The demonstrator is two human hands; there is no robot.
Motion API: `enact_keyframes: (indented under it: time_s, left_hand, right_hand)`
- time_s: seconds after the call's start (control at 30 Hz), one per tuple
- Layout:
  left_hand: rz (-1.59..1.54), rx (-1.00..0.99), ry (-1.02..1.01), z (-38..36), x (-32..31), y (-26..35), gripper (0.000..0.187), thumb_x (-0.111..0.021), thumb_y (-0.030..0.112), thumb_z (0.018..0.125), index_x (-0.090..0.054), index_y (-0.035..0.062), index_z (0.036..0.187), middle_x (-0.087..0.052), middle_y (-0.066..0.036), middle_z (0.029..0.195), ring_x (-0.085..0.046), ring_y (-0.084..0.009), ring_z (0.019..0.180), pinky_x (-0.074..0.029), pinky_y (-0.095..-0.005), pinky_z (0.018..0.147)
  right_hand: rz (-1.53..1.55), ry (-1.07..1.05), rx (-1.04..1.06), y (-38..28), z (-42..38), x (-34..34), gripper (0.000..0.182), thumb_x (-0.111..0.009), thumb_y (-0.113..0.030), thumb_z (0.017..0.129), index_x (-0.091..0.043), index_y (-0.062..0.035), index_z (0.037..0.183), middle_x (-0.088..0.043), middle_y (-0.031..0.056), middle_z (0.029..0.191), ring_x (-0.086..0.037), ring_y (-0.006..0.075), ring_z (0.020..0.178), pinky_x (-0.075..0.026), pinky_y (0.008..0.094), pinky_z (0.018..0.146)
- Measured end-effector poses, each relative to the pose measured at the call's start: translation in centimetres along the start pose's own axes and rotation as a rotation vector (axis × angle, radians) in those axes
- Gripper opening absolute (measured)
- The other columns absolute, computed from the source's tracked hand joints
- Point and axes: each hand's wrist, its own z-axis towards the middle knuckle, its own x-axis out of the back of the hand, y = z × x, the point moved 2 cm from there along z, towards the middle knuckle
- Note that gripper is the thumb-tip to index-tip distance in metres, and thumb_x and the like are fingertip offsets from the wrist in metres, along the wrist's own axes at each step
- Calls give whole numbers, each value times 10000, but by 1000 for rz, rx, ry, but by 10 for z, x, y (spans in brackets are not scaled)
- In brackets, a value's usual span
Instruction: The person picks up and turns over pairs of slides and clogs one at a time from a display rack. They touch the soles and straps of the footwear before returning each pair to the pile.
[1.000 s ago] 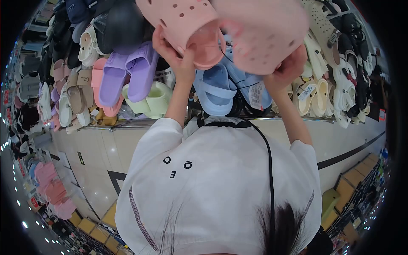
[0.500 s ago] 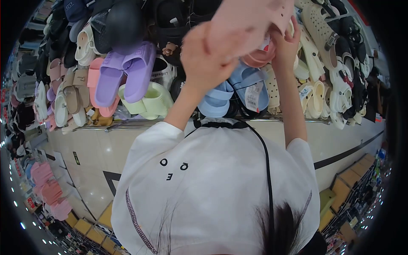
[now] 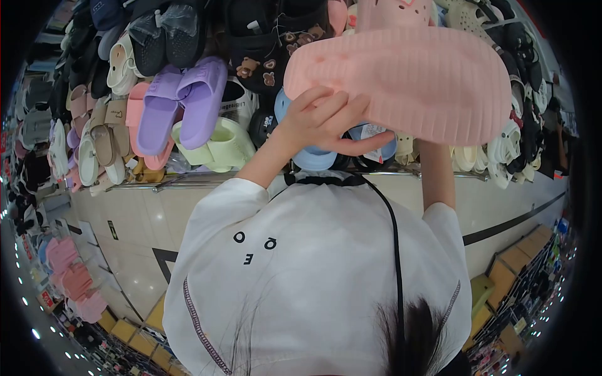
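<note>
A pink clog (image 3: pixel 401 84) is turned with its ribbed sole facing me, held up in front of the shoe rack. Behind it shows the holed upper of another pink clog (image 3: pixel 392 15). My left hand (image 3: pixel 323 119) touches the sole's lower left edge with its fingertips. Its fingers are spread and the thumb stretches out to the right, apart from the sole. Behind the clog goes my right forearm (image 3: pixel 437 175); the right hand and its fingers are hidden by the sole. Blue slippers (image 3: pixel 313 156) sit below my left hand, one nearby with a white tag (image 3: pixel 373 135).
Purple slides (image 3: pixel 182 106) and pale green slippers (image 3: pixel 216 147) lie to the left on the crowded rack. Black clogs with bear charms (image 3: pixel 248 66) stand further back. A metal rail (image 3: pixel 200 180) edges the rack. Pink items (image 3: pixel 72 279) hang at lower left.
The pink clog has swung down and turned its sole toward me, covering my right hand. My left hand has loosened and lowered slightly, with its fingers now on the sole.
</note>
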Motion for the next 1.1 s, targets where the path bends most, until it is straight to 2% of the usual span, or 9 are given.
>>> enact_keyframes:
  time_s: [0.2,0.27,0.37,0.4,0.43,0.5,0.77,0.93,1.1]
  left_hand:
    - [-167,62,1,0,5,-14,326,-697,314,598,-574,322,900,-528,0,888,-472,-136,678,-371,-274,664]
    - [-391,272,-78,-5,4,-33,517,-745,175,540,-509,76,989,-509,-101,970,-506,-210,741,-404,-301,625]
    - [-193,124,-4,3,4,-42,469,-712,149,587,-499,40,990,-448,-141,1083,-505,-234,840,-435,-318,644]
    - [-300,285,7,-1,3,-41,453,-679,118,639,-472,20,1031,-408,-159,1136,-491,-240,945,-454,-343,707]
    - [-302,283,9,-1,3,-40,453,-679,118,639,-472,20,1031,-408,-159,1136,-491,-240,945,-454,-343,707]
    - [-539,697,211,-5,4,-46,478,-665,123,630,-483,9,1056,-422,-147,1116,-460,-248,998,-413,-335,804]
    - [-987,1246,413,-5,23,-37,569,-612,82,703,-334,21,1195,-395,-127,1180,-446,-207,1046,-370,-330,895]
    - [-1001,1188,320,-3,32,-34,570,-609,73,702,-341,29,1203,-417,-130,1169,-446,-205,1049,-370,-326,899]
    - [-984,1198,215,1,10,-45,531,-616,47,711,-381,23,1187,-442,-110,1147,-446,-193,1036,-384,-306,870]
  right_hand:
    - [21,-2,-36,-10,1,-10,589,-540,41,714,-322,-11,1259,-512,133,1115,-536,198,976,-459,287,813]
    - [36,-12,-59,-13,8,-15,593,-540,42,712,-322,-11,1261,-512,134,1118,-536,198,979,-459,289,815]
    - [42,-62,-90,-28,8,-26,599,-540,44,710,-320,-11,1264,-512,135,1122,-535,200,983,-459,292,819]
    - [39,-93,-86,-37,6,-30,601,-540,45,709,-320,-11,1266,-512,136,1124,-535,200,985,-459,293,820]
    - [37,-159,-52,-44,6,-32,625,-537,50,706,-304,-13,1282,-506,139,1136,-532,210,1000,-458,305,829]
    - [13,-160,-79,-52,11,-20,645,-519,55,703,-283,-13,1299,-481,154,1160,-504,225,1052,-431,330,879]
    - [-20,-118,-210,-56,-21,17,631,-548,11,701,-296,-13,1280,-468,150,1164,-478,234,1075,-380,340,934]
    - [-169,-129,-251,-54,-45,17,646,-560,14,692,-289,-11,1278,-477,138,1152,-493,234,1050,-390,333,921]
    - [-433,-44,5,-42,-20,17,667,-580,9,683,-280,-7,1279,-495,131,1127,-511,227,1022,-405,324,903]
